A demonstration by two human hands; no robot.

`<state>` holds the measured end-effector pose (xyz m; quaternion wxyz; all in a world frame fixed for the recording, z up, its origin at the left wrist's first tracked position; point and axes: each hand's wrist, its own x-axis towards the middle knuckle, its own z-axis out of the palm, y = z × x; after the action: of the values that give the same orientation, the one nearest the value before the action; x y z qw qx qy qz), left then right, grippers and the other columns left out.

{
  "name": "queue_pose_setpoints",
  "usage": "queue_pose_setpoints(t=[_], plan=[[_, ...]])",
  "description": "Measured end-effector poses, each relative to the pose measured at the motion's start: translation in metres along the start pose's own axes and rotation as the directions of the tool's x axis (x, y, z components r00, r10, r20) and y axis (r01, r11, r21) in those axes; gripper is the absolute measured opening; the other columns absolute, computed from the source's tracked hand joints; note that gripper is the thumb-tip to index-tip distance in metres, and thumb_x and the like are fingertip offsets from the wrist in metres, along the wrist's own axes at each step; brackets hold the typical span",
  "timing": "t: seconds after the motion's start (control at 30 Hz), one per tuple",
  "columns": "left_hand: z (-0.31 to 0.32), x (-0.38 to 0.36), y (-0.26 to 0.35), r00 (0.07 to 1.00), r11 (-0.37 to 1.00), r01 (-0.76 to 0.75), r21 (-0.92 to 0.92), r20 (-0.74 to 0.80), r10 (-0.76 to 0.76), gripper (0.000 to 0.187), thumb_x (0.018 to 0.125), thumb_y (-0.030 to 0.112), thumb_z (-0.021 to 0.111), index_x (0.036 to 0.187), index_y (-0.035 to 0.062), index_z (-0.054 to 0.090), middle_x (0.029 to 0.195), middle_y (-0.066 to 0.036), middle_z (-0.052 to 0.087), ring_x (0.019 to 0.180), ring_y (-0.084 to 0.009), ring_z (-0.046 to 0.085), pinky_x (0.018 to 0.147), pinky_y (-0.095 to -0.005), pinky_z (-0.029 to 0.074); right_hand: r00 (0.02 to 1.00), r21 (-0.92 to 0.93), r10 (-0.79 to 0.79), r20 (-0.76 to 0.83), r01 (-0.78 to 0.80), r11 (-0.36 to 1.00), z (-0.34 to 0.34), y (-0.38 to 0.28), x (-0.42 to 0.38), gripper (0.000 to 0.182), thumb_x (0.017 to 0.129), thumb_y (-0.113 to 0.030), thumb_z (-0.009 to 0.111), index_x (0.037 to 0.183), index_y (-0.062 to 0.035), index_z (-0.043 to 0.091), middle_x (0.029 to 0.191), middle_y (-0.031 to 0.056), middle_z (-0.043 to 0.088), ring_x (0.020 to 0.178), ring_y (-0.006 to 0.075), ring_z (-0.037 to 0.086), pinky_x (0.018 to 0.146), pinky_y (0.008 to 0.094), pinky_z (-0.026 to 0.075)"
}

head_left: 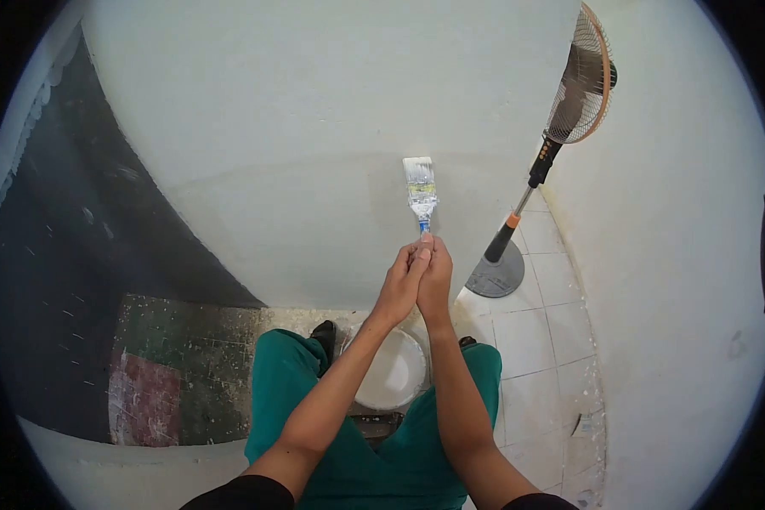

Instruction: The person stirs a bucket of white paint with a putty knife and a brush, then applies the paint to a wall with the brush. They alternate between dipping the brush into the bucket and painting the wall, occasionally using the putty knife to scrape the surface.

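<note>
Both of my hands are wrapped together round the blue handle of a paintbrush (pixel 420 189), held out in front of me with its bristles pointing up. White paint coats the bristles and the metal band. My left hand (pixel 402 285) and my right hand (pixel 435 276) overlap, fingers closed, so most of the handle is hidden. The brush overlaps the pale wall (pixel 297 204) in this view, near a darker curved band. Below my forearms, between my knees, stands a round white bucket (pixel 393 370) with white inside.
A standing fan (pixel 582 76) with an orange-rimmed cage rises at the right from a round grey base (pixel 497 270). White floor tiles (pixel 531 340) lie beneath it. To the left are a dark wall section (pixel 68 229) and a paint-spattered green and red floor (pixel 187 365).
</note>
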<state>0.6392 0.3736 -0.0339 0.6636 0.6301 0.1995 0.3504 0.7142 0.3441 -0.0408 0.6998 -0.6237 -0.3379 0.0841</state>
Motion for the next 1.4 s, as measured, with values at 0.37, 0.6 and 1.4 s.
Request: queue_pose_setpoints(t=[0.37, 0.6, 1.4], plan=[[0.012, -0.021, -0.019, 0.995, 0.993, 0.080, 0.086, 0.050, -0.085, 0.054, 0.101, 0.044, 0.048, 0.123, -0.0049, 0.055, 0.113, -0.015, 0.063, 0.108, -0.0183, 0.057, 0.095, -0.0299, 0.043, 0.990, -0.134, 0.116, -0.079, -0.126, 0.983, -0.025, 0.018, -0.028, 0.033, 0.100, -0.024, 0.047, 0.082, 0.0024, 0.054, 0.070, 0.0190, 0.059, 0.063, 0.0306, 0.056, 0.060, 0.0420, 0.043], [0.020, 0.009, 0.002, 1.000, 0.997, -0.024, 0.070, 0.009, 0.024, 0.055, 0.101, 0.046, 0.048, 0.123, -0.0045, 0.055, 0.109, -0.016, 0.065, 0.103, -0.0200, 0.060, 0.093, -0.0308, 0.044, 0.994, -0.031, 0.007, -0.107, -0.011, 0.999, -0.016, 0.001, 0.010, 0.033, 0.100, -0.024, 0.048, 0.082, 0.0023, 0.054, 0.070, 0.0195, 0.059, 0.063, 0.0318, 0.056, 0.060, 0.0425, 0.043], [0.040, 0.008, -0.040, 0.937, 0.917, 0.234, 0.324, 0.176, -0.301, 0.066, 0.101, 0.054, 0.040, 0.117, -0.0077, 0.058, 0.107, -0.023, 0.065, 0.105, -0.0278, 0.062, 0.092, -0.0340, 0.046, 0.958, -0.203, 0.220, -0.183, -0.256, 0.945, -0.061, 0.058, -0.008, 0.037, 0.100, -0.027, 0.049, 0.079, 0.0019, 0.057, 0.069, 0.0140, 0.059, 0.063, 0.0241, 0.056, 0.058, 0.0393, 0.042]])
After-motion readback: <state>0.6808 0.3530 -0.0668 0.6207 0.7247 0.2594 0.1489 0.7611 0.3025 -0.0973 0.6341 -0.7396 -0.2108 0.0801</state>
